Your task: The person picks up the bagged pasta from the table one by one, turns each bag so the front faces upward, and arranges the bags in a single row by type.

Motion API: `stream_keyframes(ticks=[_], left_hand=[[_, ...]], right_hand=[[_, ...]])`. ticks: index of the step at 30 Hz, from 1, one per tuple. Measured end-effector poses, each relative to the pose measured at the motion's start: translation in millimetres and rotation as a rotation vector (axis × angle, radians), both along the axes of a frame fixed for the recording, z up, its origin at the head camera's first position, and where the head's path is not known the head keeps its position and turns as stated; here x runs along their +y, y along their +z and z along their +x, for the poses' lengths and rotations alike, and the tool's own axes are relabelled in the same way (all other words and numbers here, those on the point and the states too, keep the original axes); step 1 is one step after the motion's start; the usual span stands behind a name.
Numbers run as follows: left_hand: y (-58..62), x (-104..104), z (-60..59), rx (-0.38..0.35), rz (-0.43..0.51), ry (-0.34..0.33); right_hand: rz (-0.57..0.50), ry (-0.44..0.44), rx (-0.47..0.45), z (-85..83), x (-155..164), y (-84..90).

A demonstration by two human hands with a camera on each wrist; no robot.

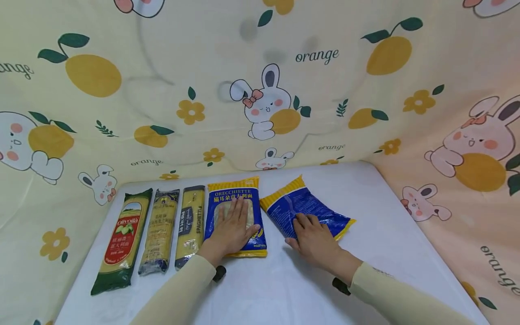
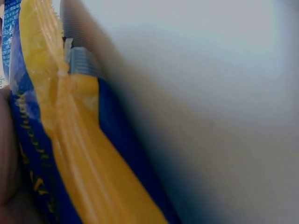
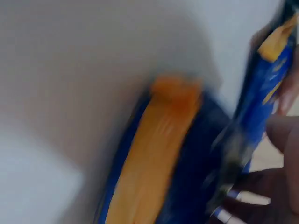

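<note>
Your left hand [image 1: 232, 228] covers the clear window of the orecchiette bag [image 1: 236, 216], so you can't see its contents. Right of it, the tilted blue bag [image 1: 304, 208] shows unreadably small print, and your right wrist view of it is smeared.

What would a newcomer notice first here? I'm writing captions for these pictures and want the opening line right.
Two hands on blue-and-yellow pasta bags at the middle of the white table: the left hand lies flat on the orecchiette bag, the right hand rests on a tilted bag beside it. Left of them stand three long spaghetti packs in a row, and a rabbit-and-orange cloth fills the background.
</note>
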State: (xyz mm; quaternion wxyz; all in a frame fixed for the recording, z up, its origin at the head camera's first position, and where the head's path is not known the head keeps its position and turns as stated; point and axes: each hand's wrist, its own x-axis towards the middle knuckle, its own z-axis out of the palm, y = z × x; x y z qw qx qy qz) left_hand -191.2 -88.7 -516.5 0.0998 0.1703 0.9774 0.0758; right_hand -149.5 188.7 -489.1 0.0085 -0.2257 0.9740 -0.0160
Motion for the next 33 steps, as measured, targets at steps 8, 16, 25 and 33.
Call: stream_keyframes(ticks=[8, 16, 25, 33], left_hand=[[2.2, 3.4, 0.7, -0.003, 0.0, -0.007], [1.9, 4.8, 1.8, 0.003, -0.015, 0.006], [4.0, -4.9, 4.8, 0.035, 0.005, 0.009], [-0.9, -0.7, 4.1, 0.029, 0.011, 0.003]], right_hand=[[0.012, 0.037, -0.058, -31.0, 53.9, -21.5], [-0.202, -0.151, -0.171, -12.5, 46.7, -37.1], [-0.256, -0.344, -0.27, 26.3, -37.2, -26.0], [-0.128, -0.276, -0.202, 28.3, -23.0, -29.9]])
